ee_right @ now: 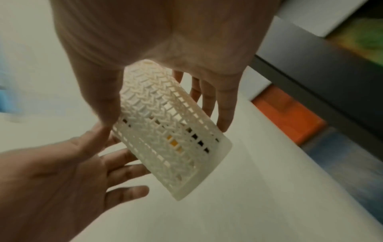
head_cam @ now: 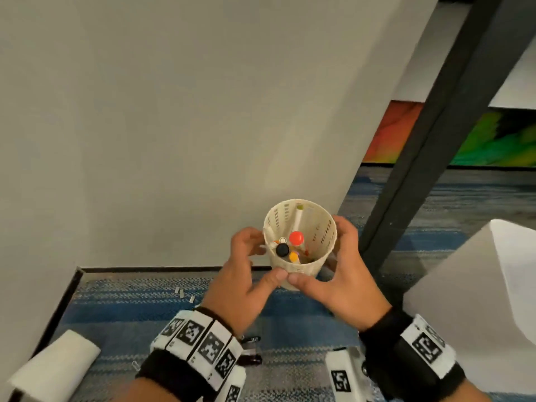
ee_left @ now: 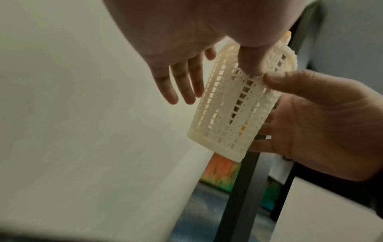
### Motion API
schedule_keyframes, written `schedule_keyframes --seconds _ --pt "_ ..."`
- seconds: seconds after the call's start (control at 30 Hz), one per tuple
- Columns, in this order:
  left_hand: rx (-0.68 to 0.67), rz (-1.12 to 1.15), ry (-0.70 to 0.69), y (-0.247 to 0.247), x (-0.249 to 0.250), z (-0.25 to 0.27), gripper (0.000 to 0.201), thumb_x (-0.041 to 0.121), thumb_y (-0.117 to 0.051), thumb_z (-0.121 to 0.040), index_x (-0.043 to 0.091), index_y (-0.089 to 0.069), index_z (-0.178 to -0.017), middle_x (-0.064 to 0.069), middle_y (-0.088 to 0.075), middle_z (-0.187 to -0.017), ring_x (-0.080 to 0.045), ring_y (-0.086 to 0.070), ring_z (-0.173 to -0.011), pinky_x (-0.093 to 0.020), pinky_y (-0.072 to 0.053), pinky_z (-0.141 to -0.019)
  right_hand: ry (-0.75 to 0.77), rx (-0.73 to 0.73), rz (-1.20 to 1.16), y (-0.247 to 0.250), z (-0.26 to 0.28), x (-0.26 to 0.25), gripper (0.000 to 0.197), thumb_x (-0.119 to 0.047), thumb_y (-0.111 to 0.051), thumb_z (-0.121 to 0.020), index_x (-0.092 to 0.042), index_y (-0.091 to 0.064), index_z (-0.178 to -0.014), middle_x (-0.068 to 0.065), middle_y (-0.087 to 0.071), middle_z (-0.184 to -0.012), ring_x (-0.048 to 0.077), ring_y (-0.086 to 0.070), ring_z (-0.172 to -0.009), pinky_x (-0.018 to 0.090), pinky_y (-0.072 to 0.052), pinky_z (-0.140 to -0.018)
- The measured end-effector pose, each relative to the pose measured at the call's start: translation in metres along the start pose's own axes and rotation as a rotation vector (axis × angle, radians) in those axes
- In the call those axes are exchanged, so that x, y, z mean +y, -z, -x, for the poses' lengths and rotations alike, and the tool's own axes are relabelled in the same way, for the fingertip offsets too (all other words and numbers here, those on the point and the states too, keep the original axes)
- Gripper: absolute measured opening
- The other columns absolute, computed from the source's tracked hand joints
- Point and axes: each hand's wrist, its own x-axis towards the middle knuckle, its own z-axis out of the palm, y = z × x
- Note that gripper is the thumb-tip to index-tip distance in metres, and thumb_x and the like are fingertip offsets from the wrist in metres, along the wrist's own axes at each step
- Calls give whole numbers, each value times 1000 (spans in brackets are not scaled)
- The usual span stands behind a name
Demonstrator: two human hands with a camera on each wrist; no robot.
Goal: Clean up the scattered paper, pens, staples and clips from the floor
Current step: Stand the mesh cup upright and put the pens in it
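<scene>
A cream lattice pen cup is up off the floor, held between my two hands. Inside it stand several pens, with red, black and orange caps showing. My left hand grips its left side, thumb on the front wall. From the other side my right hand grips it, the two thumb tips meeting. The left wrist view shows the cup tilted, my left thumb on its wall. In the right wrist view my fingers wrap the cup. Loose staples lie on the striped carpet.
Binder clips and a paper clip lie on the carpet under my left wrist. A curled white sheet sits at the lower left and a large sheet at the right. A dark table leg slants past a grey wall.
</scene>
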Motion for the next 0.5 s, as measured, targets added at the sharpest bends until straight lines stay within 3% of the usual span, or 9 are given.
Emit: schedule_keyframes --seconds 0.1,0.2,0.3,0.37,0.5 --pt "66 -66 -190 30 63 -16 44 68 -44 -78 62 -17 -112 17 -51 -122 0 -53 -110 -29 -46 -91 147 46 40 16 -9 -67 84 -31 -81 -66 -46 -21 -122 -37 -45 -117 -9 -51 -113 8 -43 -87" --pt "116 -53 -335 54 129 -29 42 71 -41 -78 61 -21 -113 15 -51 -122 -6 -55 -109 -31 -48 -88 297 87 64 37 -14 -135 81 -43 -78 -68 -44 -23 -128 -25 -47 -127 -1 -51 -119 13 -45 -89" --pt "165 -7 -424 70 192 -41 40 68 -42 -78 60 -25 -113 20 -52 -120 -3 -57 -105 -21 -46 -84 401 136 119 63 -14 -195 80 -38 -79 -70 -44 -25 -129 -20 -48 -130 0 -50 -119 17 -47 -90" --pt "192 37 -503 77 233 -50 36 60 -40 -83 54 -30 -117 21 -54 -117 -3 -58 -104 -17 -46 -82 443 182 159 79 -12 -228 87 -33 -80 -71 -38 -22 -136 -17 -52 -128 1 -54 -116 27 -50 -93" --pt "274 91 -630 84 309 -58 30 52 -37 -88 51 -36 -117 18 -56 -115 -5 -59 -104 -26 -52 -81 535 268 204 107 -6 -293 92 -33 -78 -73 -31 -17 -142 -13 -60 -117 2 -62 -102 31 -55 -85"
